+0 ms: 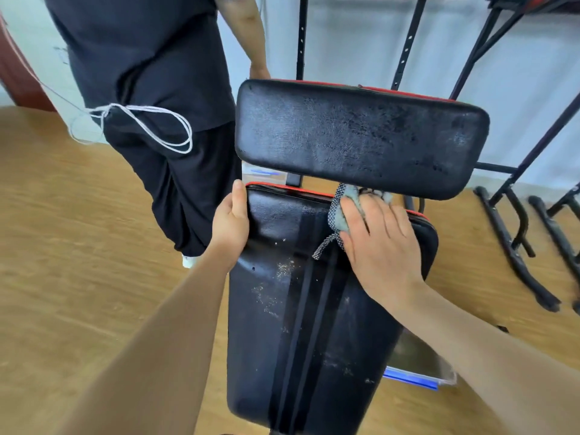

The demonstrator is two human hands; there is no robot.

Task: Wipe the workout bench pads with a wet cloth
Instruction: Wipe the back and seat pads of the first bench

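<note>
The long black bench pad [301,324] runs from bottom centre up the middle, with pale dust specks on it. A shorter black upper pad [361,136] with red trim sits crosswise above it, its surface scuffed and streaky. My right hand [379,243] presses flat on a grey cloth [340,215] at the long pad's top right, just under the upper pad; most of the cloth is hidden beneath the palm. My left hand [230,224] holds the long pad's upper left edge, thumb on top.
A person in dark clothes [150,89] stands close at the bench's left, a hand at the upper pad's back corner. Black metal rack frames [514,240] stand at the right. A blue-edged container [414,368] lies under the bench. Wooden floor [69,246] lies around.
</note>
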